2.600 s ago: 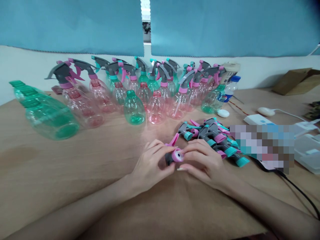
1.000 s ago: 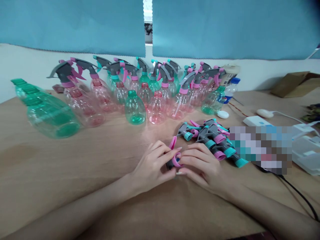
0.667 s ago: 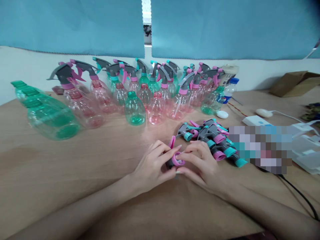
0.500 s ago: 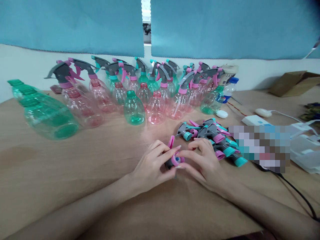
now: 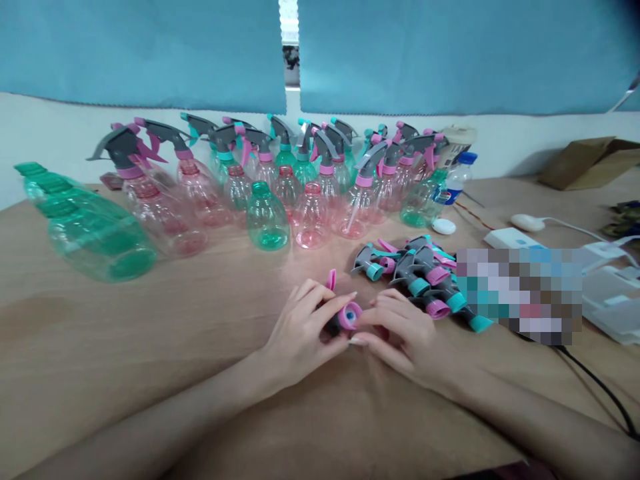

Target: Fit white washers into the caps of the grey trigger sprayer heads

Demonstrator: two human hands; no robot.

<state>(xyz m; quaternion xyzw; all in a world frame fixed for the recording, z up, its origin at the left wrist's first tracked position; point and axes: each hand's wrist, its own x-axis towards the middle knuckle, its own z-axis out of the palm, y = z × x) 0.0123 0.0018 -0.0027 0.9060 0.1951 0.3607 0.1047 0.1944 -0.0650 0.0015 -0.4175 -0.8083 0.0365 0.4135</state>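
A grey trigger spray head with a pink collar (image 5: 351, 315) and a pink trigger is pinched in my left hand (image 5: 305, 327). Its collar opening faces me and to the right, and a small bluish part shows inside. Just right of the collar is my right hand (image 5: 400, 333), with index finger and thumb apart and the other fingers curled. The index fingertip is at the collar's edge; whether it touches is hard to make out. Beyond my right hand lies a pile of grey spray heads (image 5: 419, 287) with pink and teal collars.
Several spray bottles (image 5: 361, 207) stand along the back, some topped with spray heads. Open-necked green bottles (image 5: 100, 233) are at left. A blue-capped drink bottle (image 5: 459, 179), a white mouse-like object (image 5: 527, 223), a cardboard box (image 5: 590, 163) and a black cable (image 5: 600, 387) are at right.
The spray head has shifted slightly left with my left hand, and its collar opening shows more fully. My right fingers have moved from around the collar to its right edge.
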